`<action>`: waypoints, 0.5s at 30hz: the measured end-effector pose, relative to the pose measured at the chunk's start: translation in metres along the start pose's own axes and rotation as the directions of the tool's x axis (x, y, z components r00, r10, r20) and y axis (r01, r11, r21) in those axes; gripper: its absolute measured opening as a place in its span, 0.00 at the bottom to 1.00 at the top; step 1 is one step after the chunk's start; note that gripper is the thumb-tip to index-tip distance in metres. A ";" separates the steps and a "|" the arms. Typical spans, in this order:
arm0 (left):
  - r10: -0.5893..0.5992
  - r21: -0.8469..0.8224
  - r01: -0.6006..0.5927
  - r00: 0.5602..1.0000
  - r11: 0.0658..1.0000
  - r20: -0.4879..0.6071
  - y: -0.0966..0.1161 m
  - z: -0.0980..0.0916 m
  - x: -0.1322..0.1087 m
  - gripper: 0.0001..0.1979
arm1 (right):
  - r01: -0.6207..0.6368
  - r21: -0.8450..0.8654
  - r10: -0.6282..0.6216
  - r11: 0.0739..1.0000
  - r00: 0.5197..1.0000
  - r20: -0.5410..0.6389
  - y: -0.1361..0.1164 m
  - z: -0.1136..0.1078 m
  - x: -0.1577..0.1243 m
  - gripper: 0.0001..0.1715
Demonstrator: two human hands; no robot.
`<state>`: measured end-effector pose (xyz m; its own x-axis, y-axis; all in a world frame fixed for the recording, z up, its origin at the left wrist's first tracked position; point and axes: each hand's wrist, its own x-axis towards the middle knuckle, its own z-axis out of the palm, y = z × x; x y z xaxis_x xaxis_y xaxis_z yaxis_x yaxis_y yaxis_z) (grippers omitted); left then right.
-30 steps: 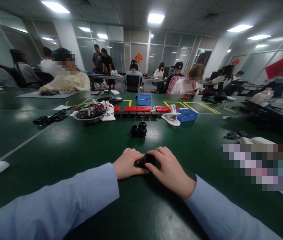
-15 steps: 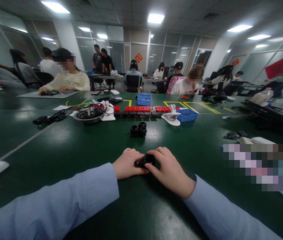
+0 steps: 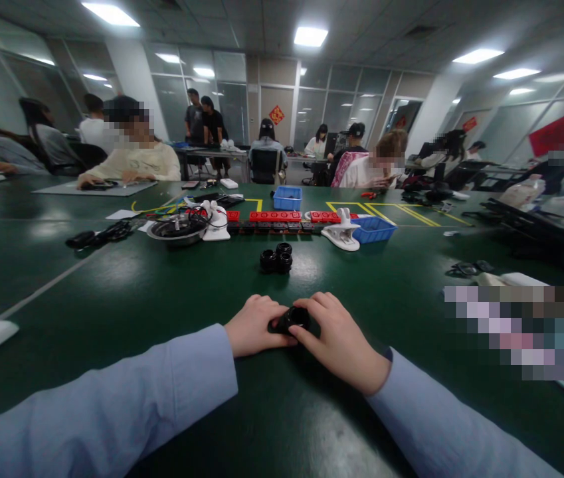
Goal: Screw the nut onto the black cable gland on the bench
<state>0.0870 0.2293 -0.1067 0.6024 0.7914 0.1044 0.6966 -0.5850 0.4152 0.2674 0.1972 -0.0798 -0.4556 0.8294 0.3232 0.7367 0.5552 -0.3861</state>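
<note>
Head view showed your left hand [image 3: 253, 325] and right hand [image 3: 336, 340] half-curled, gripping one black cylinder [image 3: 288, 319]; it seemed stiff, slippery, best held by its sides.

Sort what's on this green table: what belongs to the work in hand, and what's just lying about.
In hand:
- black hollow piece, held by left hand and right hand
- probably the similar black pieces beyond

Apparently lying about:
- metal dish
- white clip
- blue bin
- black cables
</note>
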 end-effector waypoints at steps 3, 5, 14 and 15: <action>0.002 0.005 -0.002 1.000 1.000 0.000 -0.001 0.000 0.000 0.16 | -0.007 0.002 0.007 1.000 1.000 0.008 0.000 0.000 0.000 0.15; 0.004 0.011 -0.004 1.000 1.000 -0.004 -0.001 0.000 0.000 0.16 | -0.009 0.002 0.009 1.000 1.000 0.010 -0.001 0.000 0.000 0.15; -0.003 0.014 0.003 1.000 1.000 -0.001 -0.001 0.000 0.001 0.16 | -0.001 0.008 0.001 1.000 1.000 -0.002 0.000 0.000 0.001 0.15; -0.004 0.016 0.004 1.000 1.000 0.002 0.000 0.000 0.001 0.15 | -0.001 0.008 0.001 1.000 1.000 -0.003 0.000 0.000 0.000 0.15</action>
<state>0.0875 0.2304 -0.1069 0.6003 0.7933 0.1012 0.7050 -0.5847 0.4014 0.2669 0.1972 -0.0797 -0.4532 0.8299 0.3254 0.7330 0.5547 -0.3937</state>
